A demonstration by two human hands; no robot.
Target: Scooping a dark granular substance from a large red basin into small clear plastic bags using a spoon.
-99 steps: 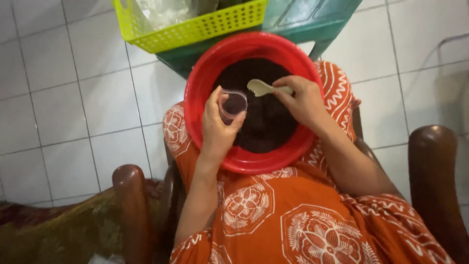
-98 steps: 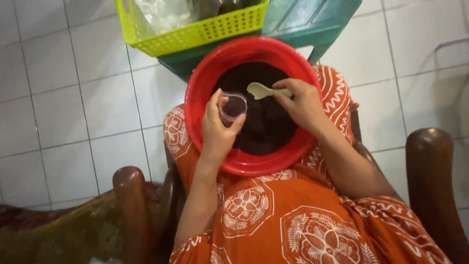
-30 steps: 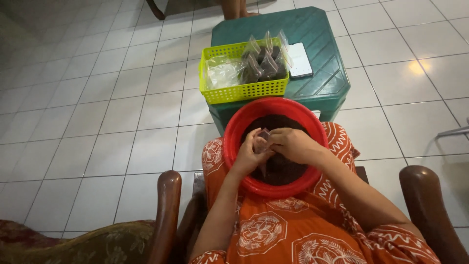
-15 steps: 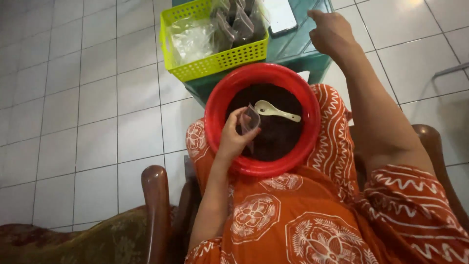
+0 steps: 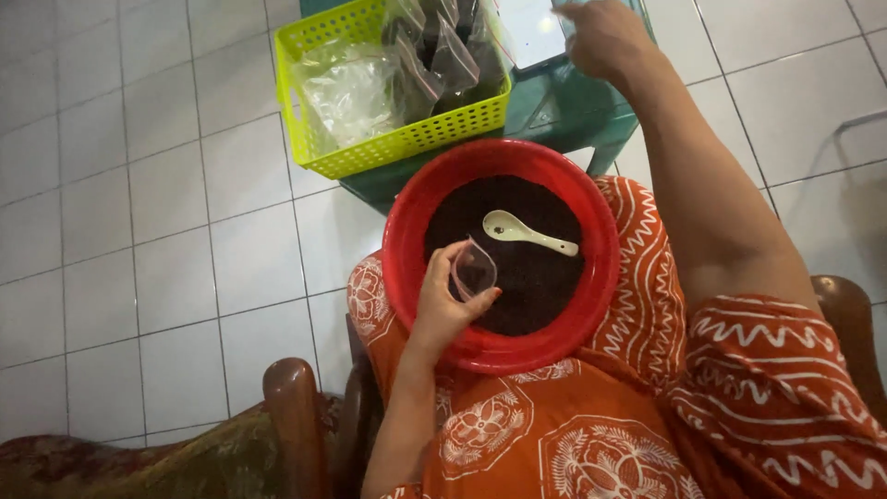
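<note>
A red round basin [image 5: 407,222] rests on my lap, filled with dark powder [image 5: 531,282]. A white spoon [image 5: 527,234] lies on the powder. My left hand [image 5: 442,310] holds a small clear plastic bag [image 5: 473,270] open over the basin's near left side. My right hand [image 5: 601,39] is stretched far forward over the green plastic stool [image 5: 554,111], next to a white flat object [image 5: 531,30]; I cannot see whether it grips anything.
A yellow-green plastic basket [image 5: 407,139] on the stool holds clear empty bags and several filled dark packets [image 5: 448,55]. White tiled floor lies to the left. Wooden chair arms [image 5: 294,416] flank me, the right chair arm [image 5: 845,323] beside my elbow.
My right hand let go of the spoon, which now lies in the basin, and reached forward to the stool. The left hand keeps the bag over the powder.
</note>
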